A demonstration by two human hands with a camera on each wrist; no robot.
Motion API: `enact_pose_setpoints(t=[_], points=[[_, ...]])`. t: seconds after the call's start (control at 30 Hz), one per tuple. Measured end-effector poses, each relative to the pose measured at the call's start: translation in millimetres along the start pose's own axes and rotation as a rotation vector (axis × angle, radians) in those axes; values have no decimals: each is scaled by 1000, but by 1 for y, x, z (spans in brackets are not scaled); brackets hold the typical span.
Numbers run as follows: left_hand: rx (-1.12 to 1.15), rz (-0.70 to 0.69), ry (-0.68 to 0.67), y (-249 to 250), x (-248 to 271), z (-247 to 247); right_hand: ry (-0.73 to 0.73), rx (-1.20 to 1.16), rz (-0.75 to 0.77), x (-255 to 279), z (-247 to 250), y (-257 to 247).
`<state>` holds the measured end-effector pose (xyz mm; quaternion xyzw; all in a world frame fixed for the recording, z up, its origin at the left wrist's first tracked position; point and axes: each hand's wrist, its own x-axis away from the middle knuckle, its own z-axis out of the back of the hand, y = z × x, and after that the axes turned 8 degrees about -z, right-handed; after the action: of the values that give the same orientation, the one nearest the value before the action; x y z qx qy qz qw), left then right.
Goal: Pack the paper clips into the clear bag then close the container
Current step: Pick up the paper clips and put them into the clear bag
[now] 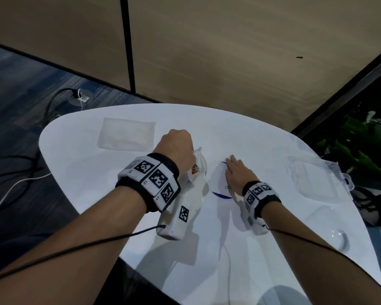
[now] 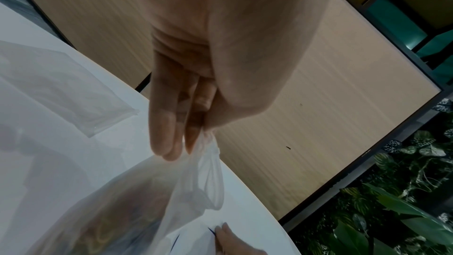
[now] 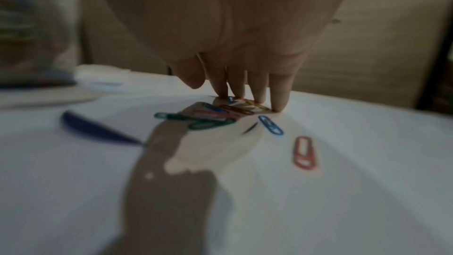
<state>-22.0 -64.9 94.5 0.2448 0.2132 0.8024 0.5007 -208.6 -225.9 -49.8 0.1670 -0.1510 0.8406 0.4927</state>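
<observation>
pinching the gathered top of the clear bag [image 2: 201, 164] with the left hand [image 1: 176, 146], fingers [image 2: 166, 123] curled round the bunched plastic, holding it up off the white table [image 1: 119, 205]. some coloured clips already showing through the bag's lower part, just left of the loose pile; how many, can't tell, too blurry.

resting on the table just right of the bag, the right hand [image 1: 234, 172], fingers [image 3: 279, 94] straight and pressed tips-down on the far edge of the paper clips [image 3: 210, 115]. not gripping anything, just flat fingertips on the pile. green, red, blue and yellowish clips bunched under and just in front of those fingertips, with a blue clip [image 3: 270, 125] lying on its own beside the pile and a red clip [image 3: 304, 153] a bit further out, apart from it. also a curved dark blue strip [image 1: 221, 195] on the table right by the pile, touching nothing visible; can't tell what it is.

sitting open and well to the right of the pile near the table edge, the clear plastic container [image 1: 317, 179], lid flapped out flat. lying flat beyond the bag on the far side of the table, a second clear bag [image 1: 125, 135]. standing near the table's right edge, closer in than the container, a clear rounded thing [image 1: 339, 238], hard to make out.
</observation>
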Motion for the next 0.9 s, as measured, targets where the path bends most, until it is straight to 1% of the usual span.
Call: enact_pose_setpoints(t=[0.1,0.2,0.27,0.37,0.47,0.53,0.67,0.73,0.83,0.9], points=[[-9,-3,3,2,1,1,36,181,150,28,-19,10],[-19,-4,7,4,4,1,92,227,229,49,-40,23],[-26,1,8,4,7,1,97,260,243,53,-49,29],[-27,14,7,2,10,2,143,295,240,56,-56,30],[-30,15,-5,3,12,4,245,269,228,60,-56,25],[-29,12,-13,3,12,4,249,278,200,64,-45,17],[-32,-4,-19,4,10,3,172,361,160,60,-19,7],[-36,-7,-24,4,8,3,170,272,115,52,-8,4],[-39,-14,-31,5,5,1,210,-158,-89,41,10,7],[-38,-17,-36,6,4,-1,219,-436,-193,38,25,9]])
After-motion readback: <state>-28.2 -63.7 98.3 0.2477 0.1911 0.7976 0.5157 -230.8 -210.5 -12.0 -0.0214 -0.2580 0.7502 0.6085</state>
